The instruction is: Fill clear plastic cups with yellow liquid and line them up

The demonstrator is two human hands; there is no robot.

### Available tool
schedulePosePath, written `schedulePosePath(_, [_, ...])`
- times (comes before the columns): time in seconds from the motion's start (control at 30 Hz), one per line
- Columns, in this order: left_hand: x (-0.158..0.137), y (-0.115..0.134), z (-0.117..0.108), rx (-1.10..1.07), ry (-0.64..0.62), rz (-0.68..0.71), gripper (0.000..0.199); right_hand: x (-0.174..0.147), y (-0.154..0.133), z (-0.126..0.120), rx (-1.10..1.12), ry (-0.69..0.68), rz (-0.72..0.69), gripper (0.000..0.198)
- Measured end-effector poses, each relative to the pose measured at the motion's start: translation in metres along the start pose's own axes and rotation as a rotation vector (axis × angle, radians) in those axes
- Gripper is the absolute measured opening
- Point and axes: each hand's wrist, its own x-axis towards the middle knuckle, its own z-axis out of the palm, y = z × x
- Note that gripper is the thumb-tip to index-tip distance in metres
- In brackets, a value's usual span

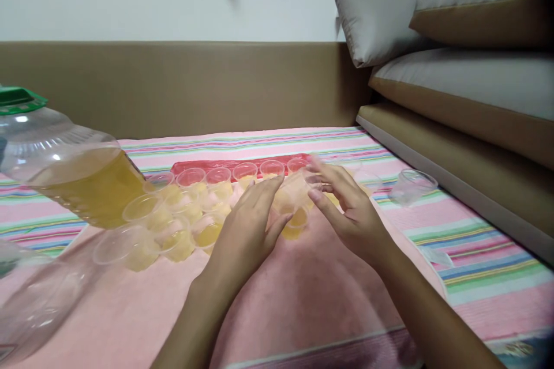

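Observation:
In the head view, many clear plastic cups stand close together on a pink cloth (142,311), several of them holding yellow liquid, such as one cup (208,234) beside my left wrist. My left hand (255,207) reaches over the near side of the cups, fingers stretched out and thumb apart. Opposite it, my right hand (346,207) has its fingers spread and partly blurred. A blurred clear cup (296,190) shows between the two hands; whether either hand touches it, I cannot make out. Just below it stands a cup with yellow liquid (295,225).
At the left is a large clear jug (95,184) of yellow liquid with a green top; another clear plastic container (43,300) is nearer. A red plastic packet (234,164) lies behind the cups. A loose clear cup (413,184) lies right, beside stacked cushions (467,92).

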Motion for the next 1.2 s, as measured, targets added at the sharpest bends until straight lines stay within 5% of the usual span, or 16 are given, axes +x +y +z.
schedulePosePath(0.47, [0.0009, 0.0007, 0.0000, 0.005, 0.000, -0.033, 0.061, -0.0040, 0.0040, 0.0069, 0.112, 0.112, 0.109, 0.070])
schedulePosePath(0.63, [0.0004, -0.0003, 0.0000, 0.037, -0.004, 0.002, 0.062, -0.0048, 0.0028, 0.0066, 0.117, 0.079, 0.095, 0.091])
schedulePosePath(0.87, [-0.0002, -0.0017, 0.0005, 0.052, -0.006, 0.024, 0.066, -0.0043, 0.0020, 0.0067, 0.046, 0.084, 0.085, 0.089])
schedulePosePath(1.0, [-0.0003, -0.0019, 0.0006, 0.063, -0.008, 0.044, 0.069, -0.0031, 0.0000, 0.0045, -0.037, 0.045, 0.016, 0.053])
schedulePosePath(1.2, [-0.0001, -0.0008, 0.0017, 0.066, -0.009, 0.041, 0.067, -0.0035, -0.0016, 0.0042, -0.049, 0.069, 0.010, 0.057])
